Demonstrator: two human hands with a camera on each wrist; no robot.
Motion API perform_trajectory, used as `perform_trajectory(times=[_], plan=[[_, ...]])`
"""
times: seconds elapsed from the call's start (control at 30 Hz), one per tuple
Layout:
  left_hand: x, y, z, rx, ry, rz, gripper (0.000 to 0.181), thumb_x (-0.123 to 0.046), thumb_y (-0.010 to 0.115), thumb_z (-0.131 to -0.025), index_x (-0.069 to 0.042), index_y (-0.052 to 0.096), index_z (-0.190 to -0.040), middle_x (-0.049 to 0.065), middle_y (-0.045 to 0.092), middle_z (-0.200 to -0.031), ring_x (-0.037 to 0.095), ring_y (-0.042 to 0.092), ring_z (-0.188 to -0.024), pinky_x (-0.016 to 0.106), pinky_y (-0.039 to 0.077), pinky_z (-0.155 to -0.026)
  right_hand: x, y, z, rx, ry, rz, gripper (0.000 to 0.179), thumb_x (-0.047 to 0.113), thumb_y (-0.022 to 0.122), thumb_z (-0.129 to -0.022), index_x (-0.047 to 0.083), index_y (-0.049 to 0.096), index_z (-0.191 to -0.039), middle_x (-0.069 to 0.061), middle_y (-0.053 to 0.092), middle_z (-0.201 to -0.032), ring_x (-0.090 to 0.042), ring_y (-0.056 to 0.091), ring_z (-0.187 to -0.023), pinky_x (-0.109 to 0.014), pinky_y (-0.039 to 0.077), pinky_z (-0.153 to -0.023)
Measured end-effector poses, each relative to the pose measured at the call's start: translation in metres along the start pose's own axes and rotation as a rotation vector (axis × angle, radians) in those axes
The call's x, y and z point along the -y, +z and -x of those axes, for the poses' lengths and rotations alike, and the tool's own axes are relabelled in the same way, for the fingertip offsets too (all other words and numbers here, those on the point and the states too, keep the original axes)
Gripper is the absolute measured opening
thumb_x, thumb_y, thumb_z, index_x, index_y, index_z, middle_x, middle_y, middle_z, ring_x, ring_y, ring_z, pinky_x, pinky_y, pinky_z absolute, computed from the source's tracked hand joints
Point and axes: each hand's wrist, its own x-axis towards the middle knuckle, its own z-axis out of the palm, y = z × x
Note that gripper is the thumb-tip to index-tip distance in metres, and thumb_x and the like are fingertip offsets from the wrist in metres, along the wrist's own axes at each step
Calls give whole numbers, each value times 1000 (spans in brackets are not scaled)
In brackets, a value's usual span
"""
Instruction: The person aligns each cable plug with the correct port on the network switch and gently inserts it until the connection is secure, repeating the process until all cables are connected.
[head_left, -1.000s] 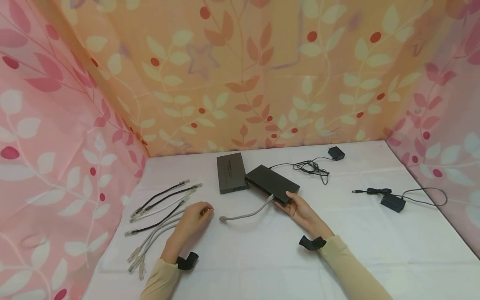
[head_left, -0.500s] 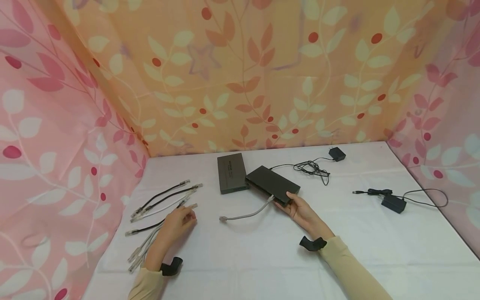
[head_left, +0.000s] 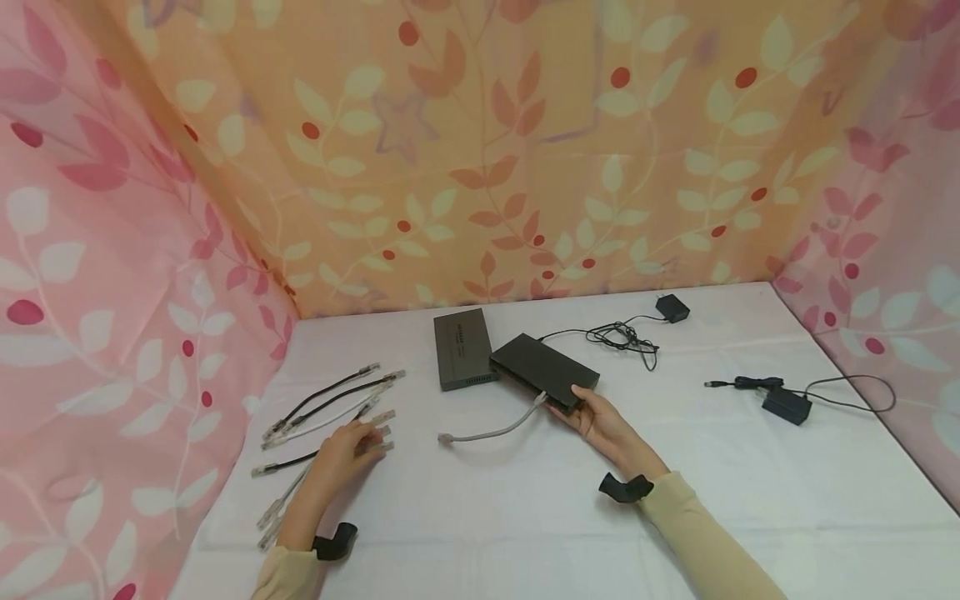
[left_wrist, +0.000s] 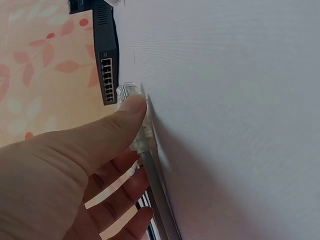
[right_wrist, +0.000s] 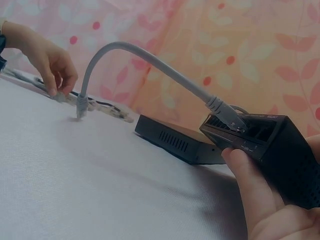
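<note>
My left hand (head_left: 341, 462) is over the right-hand ends of several grey network cables lying on the table. In the left wrist view its thumb and fingers pinch the clear plug (left_wrist: 142, 141) end of one grey network cable (left_wrist: 159, 190). With my right hand (head_left: 606, 427) I grip the near right corner of a black network switch (head_left: 543, 364), tilted a little off the table. Another grey network cable (head_left: 491, 433) is plugged into a port on its front, and its free end hangs to the left. The right wrist view shows other ports beside that plug.
A second switch (head_left: 462, 348) lies behind, left of the held one. Several black and white network cables (head_left: 341, 412) lie at the left. A power adapter (head_left: 672, 308) with a coiled cord (head_left: 621, 336) leads to the held switch; another adapter (head_left: 786, 406) lies at the right.
My left hand has moved left and slightly toward me, onto the grey cable ends. The right hand and the switch in it have stayed in place.
</note>
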Motion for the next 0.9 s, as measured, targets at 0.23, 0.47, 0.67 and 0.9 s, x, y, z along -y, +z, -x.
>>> perform_trajectory(times=[0.23, 0.47, 0.67, 0.9], plan=[[1, -1, 4, -35, 25, -28, 16, -18, 76, -76, -16, 65, -89, -5, 58, -81, 14, 56, -73, 35, 43, -63, -1, 0, -2, 1, -3, 2, 58, 12, 32, -102, 6, -3, -148, -6, 56, -124, -25, 59, -110, -34, 43, -96], [-1, -7, 4, 13, -77, 6, 15, -16, 63, -88, -15, 61, -104, 4, 65, -93, 18, 61, -82, 40, 48, -69, -1, 0, -2, 6, -3, -6, 58, 11, 32, -102, 6, -3, -148, -7, 57, -124, -25, 59, -110, -34, 43, -96], [0, -9, 3, 27, -81, 48, 18, -16, 58, -92, -14, 58, -110, 8, 65, -100, 23, 61, -90, 42, 48, -75, -2, 0, -1, 5, -4, -11, 58, 11, 31, -102, 7, -4, -148, -7, 57, -123, -25, 59, -109, -35, 42, -97], [-4, -8, -2, 51, -55, 105, 21, -13, 53, -95, -8, 54, -115, 14, 63, -108, 30, 60, -100, 47, 47, -83, -2, -2, -1, -2, -3, 9, 58, 13, 32, -102, 7, -3, -148, -6, 56, -124, -24, 59, -110, -34, 43, -97]])
